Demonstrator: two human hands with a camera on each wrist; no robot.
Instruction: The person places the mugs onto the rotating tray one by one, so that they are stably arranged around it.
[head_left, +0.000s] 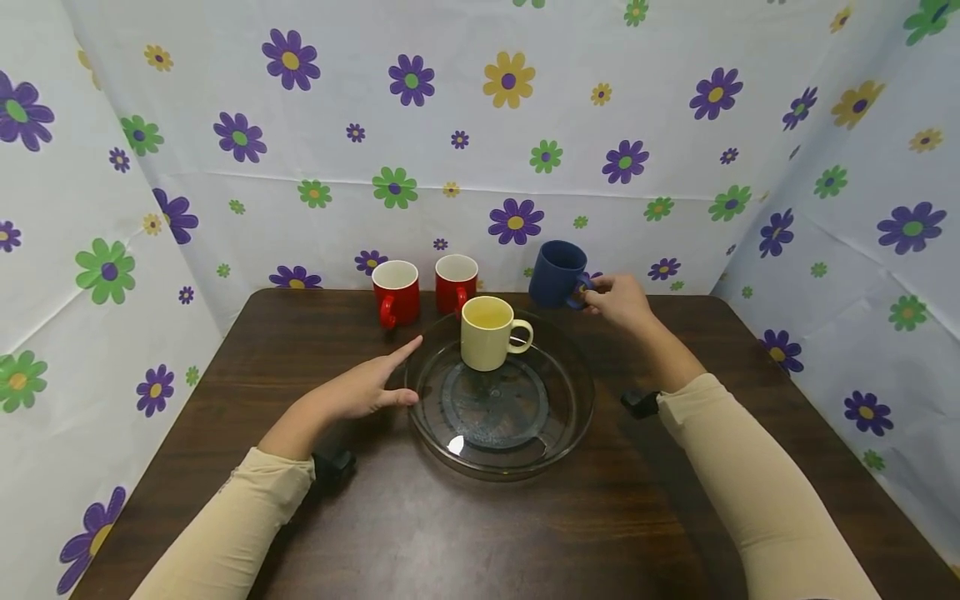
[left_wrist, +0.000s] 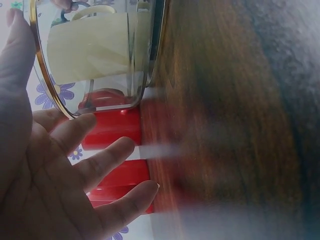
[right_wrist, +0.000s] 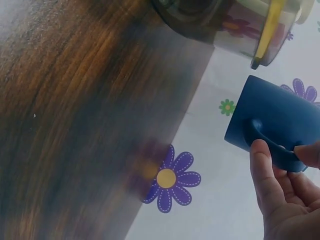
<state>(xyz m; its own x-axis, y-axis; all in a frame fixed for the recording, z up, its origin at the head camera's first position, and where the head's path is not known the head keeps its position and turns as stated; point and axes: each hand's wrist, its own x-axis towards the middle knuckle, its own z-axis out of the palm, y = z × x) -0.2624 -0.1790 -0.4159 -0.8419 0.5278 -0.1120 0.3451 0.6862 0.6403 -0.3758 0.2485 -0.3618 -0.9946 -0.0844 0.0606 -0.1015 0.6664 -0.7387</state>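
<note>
The step in hand looks like a carry: the right hand [head_left: 618,304] pinches the blue mug [head_left: 555,275] by its handle, raised off the wood-grain table [head_left: 450,542] beyond the far right rim of the glass dish [head_left: 495,467]. The next move likely calls for a steady hold and clearance over that rim. The left hand [head_left: 367,387] spreads beside the dish; whether it touches is unclear. The dish is round, shallow and smoky-tinted; a smooth pale yellow mug [head_left: 483,342] stands inside, and two glossy, white-lined red mugs [head_left: 401,302] stand behind.
</note>
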